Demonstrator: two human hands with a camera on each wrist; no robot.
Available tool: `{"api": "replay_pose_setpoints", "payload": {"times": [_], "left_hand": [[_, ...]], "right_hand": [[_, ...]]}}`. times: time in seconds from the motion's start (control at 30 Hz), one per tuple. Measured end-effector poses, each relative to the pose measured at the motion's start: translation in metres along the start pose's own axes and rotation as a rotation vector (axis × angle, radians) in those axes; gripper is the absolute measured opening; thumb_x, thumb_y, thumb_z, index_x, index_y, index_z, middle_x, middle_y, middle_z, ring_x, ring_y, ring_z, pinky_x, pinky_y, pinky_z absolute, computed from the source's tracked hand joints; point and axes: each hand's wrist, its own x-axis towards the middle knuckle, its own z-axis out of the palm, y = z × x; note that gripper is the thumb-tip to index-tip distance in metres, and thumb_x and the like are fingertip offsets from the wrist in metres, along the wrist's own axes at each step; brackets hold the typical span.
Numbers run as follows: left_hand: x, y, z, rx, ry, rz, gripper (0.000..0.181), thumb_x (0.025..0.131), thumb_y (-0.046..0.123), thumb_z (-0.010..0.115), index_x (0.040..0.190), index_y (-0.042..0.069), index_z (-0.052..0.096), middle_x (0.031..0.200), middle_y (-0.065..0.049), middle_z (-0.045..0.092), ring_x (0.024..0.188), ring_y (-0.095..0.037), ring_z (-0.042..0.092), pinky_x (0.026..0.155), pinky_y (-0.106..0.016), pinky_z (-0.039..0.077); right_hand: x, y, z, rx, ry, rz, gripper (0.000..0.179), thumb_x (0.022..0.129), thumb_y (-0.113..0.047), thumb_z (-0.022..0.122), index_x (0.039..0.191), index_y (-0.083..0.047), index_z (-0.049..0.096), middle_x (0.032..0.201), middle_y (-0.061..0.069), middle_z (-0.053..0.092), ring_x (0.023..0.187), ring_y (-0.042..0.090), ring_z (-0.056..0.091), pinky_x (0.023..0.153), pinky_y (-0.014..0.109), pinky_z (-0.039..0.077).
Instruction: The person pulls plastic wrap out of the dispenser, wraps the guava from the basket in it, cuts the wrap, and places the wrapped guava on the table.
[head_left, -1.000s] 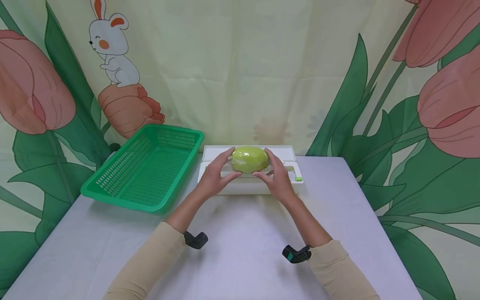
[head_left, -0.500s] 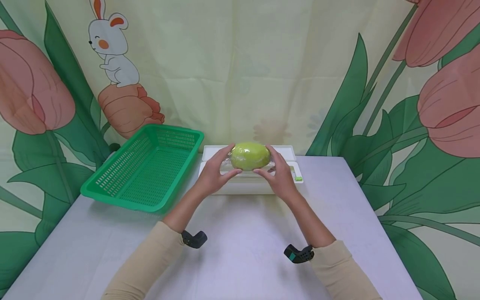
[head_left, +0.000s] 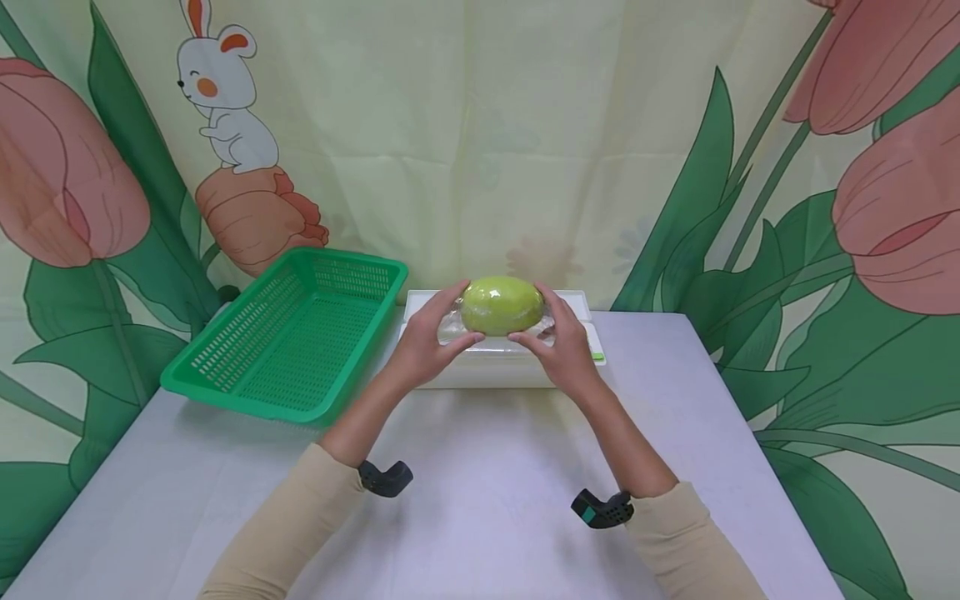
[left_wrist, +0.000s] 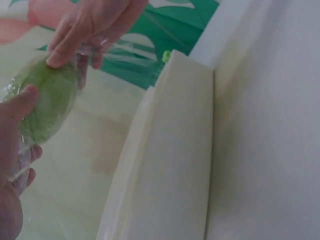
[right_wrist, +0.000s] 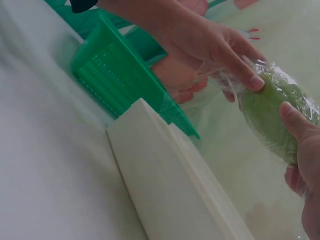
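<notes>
A green oval fruit (head_left: 501,306), wrapped in shiny clear cling film, is held up above a white box (head_left: 480,372). My left hand (head_left: 422,337) grips its left end, and my right hand (head_left: 570,346) grips the right end. Both thumbs press on the near side of the fruit, as the left wrist view also shows on the fruit (left_wrist: 52,95). Loose film bunches around the fingers at each end. In the right wrist view the fruit (right_wrist: 272,112) hangs clear of the box (right_wrist: 165,165). Most of the box's top is hidden behind hands and fruit.
A green plastic basket (head_left: 360,367) with slotted walls stands left of the box, its bottom bare. The box's raised white lid (head_left: 573,304) stands at the back, with a small green piece (head_left: 597,357) at its right. A white cloth covers the table (head_left: 480,483); a printed curtain hangs behind.
Both hands have raised the wrapped fruit a little, and the hands have spread slightly apart. The basket and box have stayed put.
</notes>
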Motion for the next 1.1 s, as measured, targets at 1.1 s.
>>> {"api": "replay_pose_setpoints", "payload": {"times": [1.1], "left_hand": [[-0.001, 0.034, -0.023, 0.015, 0.043, 0.03, 0.08, 0.08, 0.024, 0.08, 0.147, 0.011, 0.038, 0.14, -0.009, 0.053, 0.13, -0.024, 0.052, 0.104, -0.042, 0.048]], "right_hand": [[-0.008, -0.029, -0.021, 0.024, 0.047, -0.071, 0.086, 0.077, -0.024, 0.081, 0.149, -0.015, 0.035, 0.139, 0.009, 0.051, 0.112, 0.022, 0.055, 0.075, 0.038, 0.055]]}}
